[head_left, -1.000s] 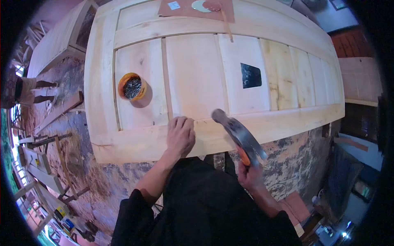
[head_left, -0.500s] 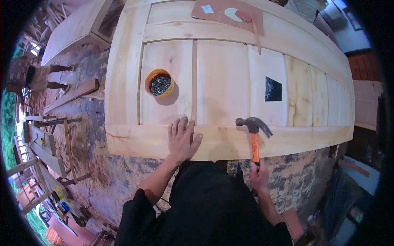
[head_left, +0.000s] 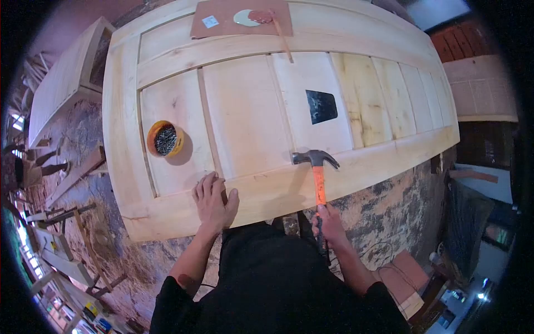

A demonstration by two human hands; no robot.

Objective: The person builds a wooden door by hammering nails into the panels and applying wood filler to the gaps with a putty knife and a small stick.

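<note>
My left hand lies spread on the near rail of a large pale wooden panel, fingers apart, with no object seen in it. My right hand is wrapped round the grip of a claw hammer with an orange handle, just off the panel's near edge. The hammer's dark head is over the near rail. Beyond my left hand, a yellow tub full of nails stands on the panel. A dark flat piece lies on a board past the hammer.
A brown sheet with pale and reddish paste and a thin stick lies at the panel's far side. Another wooden frame stands at the left. A person's legs show at far left. A cable and a brown board are on the floor at right.
The view has turned and shifted right, so the panel and tub appear further left and tilted. My right hand still holds the hammer; my left hand still rests on the near rail.
</note>
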